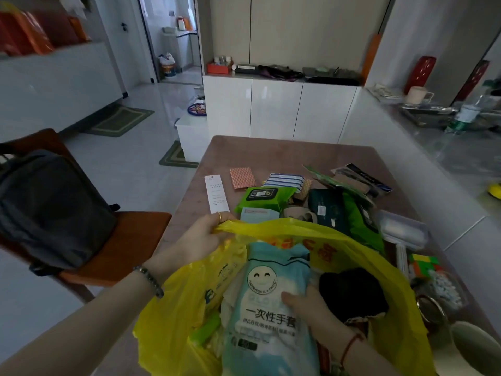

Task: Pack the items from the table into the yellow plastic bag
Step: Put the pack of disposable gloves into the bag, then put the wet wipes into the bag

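Observation:
The yellow plastic bag (pixel 360 256) stands open at the near edge of the table (pixel 271 156). My left hand (pixel 202 236) grips the bag's far rim and holds it up. My right hand (pixel 311 310) reaches inside the bag, fingers on a light blue pack of disposable gloves (pixel 268 302) with a smiley face. A black item (pixel 352 291) and a green tube (pixel 207 329) also lie in the bag. On the table behind the bag are a green wipes pack (pixel 263 196), a checked orange card (pixel 242 177), a white paper tag (pixel 216 194) and a striped cloth (pixel 284 181).
More packets, a dark green pouch (pixel 326 207), a clear box (pixel 404 229), a puzzle cube (pixel 424 264) and a white bowl (pixel 474 351) crowd the table's right side. A chair with a grey backpack (pixel 48 210) stands at the left. White cabinets (pixel 276 109) are beyond.

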Available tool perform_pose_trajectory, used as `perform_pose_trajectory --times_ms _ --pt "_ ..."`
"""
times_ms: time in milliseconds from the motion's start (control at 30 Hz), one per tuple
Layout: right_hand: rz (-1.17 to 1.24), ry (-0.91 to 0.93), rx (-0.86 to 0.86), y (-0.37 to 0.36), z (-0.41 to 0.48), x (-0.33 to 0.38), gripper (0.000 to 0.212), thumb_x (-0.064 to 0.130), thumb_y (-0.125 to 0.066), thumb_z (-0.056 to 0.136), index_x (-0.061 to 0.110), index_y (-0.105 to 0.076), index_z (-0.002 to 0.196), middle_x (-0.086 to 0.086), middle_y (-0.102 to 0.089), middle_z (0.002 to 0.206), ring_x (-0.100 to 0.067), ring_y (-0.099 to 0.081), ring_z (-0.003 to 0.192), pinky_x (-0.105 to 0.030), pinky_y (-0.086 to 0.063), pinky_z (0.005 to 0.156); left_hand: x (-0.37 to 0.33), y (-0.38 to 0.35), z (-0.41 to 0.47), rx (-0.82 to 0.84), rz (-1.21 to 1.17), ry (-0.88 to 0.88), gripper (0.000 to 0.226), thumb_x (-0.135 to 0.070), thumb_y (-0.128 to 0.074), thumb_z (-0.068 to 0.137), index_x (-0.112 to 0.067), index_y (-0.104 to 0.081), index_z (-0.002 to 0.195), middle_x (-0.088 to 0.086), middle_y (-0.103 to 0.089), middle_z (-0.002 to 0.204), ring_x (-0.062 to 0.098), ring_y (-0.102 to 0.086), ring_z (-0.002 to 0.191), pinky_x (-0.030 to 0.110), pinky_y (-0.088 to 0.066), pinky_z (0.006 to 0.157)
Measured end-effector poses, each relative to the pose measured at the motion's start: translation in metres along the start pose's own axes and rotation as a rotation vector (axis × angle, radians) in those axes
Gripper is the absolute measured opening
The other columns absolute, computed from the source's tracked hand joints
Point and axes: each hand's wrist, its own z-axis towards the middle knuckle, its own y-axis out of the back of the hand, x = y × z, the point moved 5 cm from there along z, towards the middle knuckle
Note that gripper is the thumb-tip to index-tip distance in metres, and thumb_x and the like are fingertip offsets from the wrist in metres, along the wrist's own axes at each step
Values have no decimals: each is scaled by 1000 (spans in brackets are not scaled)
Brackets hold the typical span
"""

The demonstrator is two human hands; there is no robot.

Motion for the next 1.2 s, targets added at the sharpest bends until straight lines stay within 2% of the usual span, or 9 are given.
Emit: perform_pose_trajectory --times_ms 100,167,267,333,433,600,800,967,1200 --pt "-323 153 123 11 -13 29 30 16 -63 83 6 -53 110 -4 -58 107 -16 -56 98 -26 -48 84 11 -1 3 258 116 24 15 -19 -60 87 -19 -64 102 -8 -64 89 -5 -60 81 7 -46 75" --pt "-581 196 215 27 -21 48 37 34 -63 83 11 -54 111 4 -56 105 -10 -53 98 -21 -46 84 20 0 4 415 216 49 24 -34 -61 85 -21 -63 105 -2 -68 100 5 -63 93 21 -51 87" --pt "-894 195 259 52 -34 82 36 53 -56 81 17 -56 74 5 -54 70 -6 -51 61 -15 -43 55 20 9 10 517 247 59 30 -40 -61 84 -22 -62 108 -1 -67 108 15 -62 102 23 -50 88" --pt "-963 303 228 59 -39 121 42 51 -52 83 17 -51 60 1 -42 56 -12 -41 51 -22 -33 50 15 17 21 520 247 54 47 -58 -53 80 -27 -59 114 -7 -65 110 9 -60 104 19 -47 87" --pt "-724 560 145 58 -20 182 20 39 -57 84 25 -69 91 9 -62 74 -4 -58 67 -22 -48 68 12 32 48 385 83 92 58 -80 -39 64 -41 -59 103 -19 -68 90 3 -64 89 18 -51 82" --pt "-703 599 11 30 90 217 51 25 -66 81 10 -49 127 -8 -56 127 -22 -54 114 -30 -42 93 34 36 106 102 -132 185 35 -36 -35 96 -15 -54 117 1 -63 100 19 -60 93 40 -45 97" --pt "-1131 626 39 -20 206 205 78 46 -70 68 20 -37 134 -9 -47 134 -26 -41 125 -41 -37 104 71 13 135 86 -255 296 17 -35 -37 96 -30 -51 104 -5 -60 100 9 -58 87 27 -47 85" --pt "-1424 454 112 -40 244 198 91 48 -69 69 25 -20 142 -9 -34 146 -31 -31 134 -57 -18 110 94 13 131 108 -236 342 20 -34 -38 95 -30 -50 110 -10 -60 101 5 -59 90 21 -47 81" --pt "-1261 734 -122 -22 201 227 74 41 -67 66 25 -39 132 -9 -49 126 -29 -42 123 -51 -24 108 78 25 103 158 -240 320 36 -40 -39 93 -28 -45 126 -11 -60 109 6 -59 100 19 -46 86"
